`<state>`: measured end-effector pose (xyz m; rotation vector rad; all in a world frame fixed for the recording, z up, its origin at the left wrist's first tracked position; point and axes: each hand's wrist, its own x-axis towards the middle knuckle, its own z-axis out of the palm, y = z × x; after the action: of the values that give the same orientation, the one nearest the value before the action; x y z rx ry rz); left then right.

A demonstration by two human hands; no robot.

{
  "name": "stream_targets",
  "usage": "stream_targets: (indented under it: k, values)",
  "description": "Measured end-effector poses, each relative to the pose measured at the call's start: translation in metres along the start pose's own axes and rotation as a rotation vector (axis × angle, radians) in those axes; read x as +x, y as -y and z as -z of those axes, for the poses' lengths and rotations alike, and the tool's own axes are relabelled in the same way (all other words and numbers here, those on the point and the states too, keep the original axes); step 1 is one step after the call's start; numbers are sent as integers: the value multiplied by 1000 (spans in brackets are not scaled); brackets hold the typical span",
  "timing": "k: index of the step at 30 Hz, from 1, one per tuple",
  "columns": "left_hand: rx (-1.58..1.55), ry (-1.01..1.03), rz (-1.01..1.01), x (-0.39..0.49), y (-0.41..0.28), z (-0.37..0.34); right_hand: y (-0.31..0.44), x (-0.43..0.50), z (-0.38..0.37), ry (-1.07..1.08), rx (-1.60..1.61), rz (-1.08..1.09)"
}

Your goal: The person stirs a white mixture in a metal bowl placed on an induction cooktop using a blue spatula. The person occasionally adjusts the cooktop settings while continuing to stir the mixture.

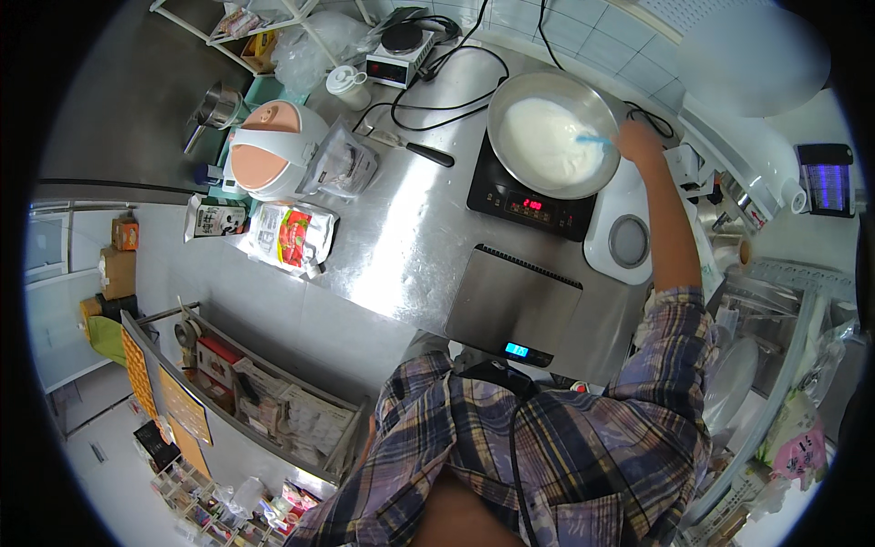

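Observation:
My right hand [640, 143] grips a light-blue utensil [593, 139], probably a spatula, at the right rim of a round metal pan [502, 116]. The utensil's far end dips into a thick white mixture [540, 140] that covers the pan's bottom. Beneath the pan is a black induction cooker [482, 188] with a lit red display. A flat steel scale [516, 294] with a glowing blue display lies between the cooker and my body. My left hand is out of view; only a sliver of skin shows beside my left side.
A white appliance with a round grey plate [618, 239] stands right of the cooker. Leftward lie a black-handled spatula [429, 154], a clear bag [344, 164], a white-and-peach appliance [263, 164] and a printed pouch [290, 236]. Black cables [444, 107] loop behind, near a small hot plate [400, 58].

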<state>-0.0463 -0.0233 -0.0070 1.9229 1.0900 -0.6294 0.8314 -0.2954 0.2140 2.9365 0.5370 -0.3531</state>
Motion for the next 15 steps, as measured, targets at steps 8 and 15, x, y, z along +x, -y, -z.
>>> stream_targets:
  k: [8, 15]
  values:
    - [-12, 5, 5, 0, -2, -1, 66, -13, -39, 69, 282, 153]
    - [-51, -13, 4, 1, 3, -8, -1, -27, -3, 31, -20, 96]
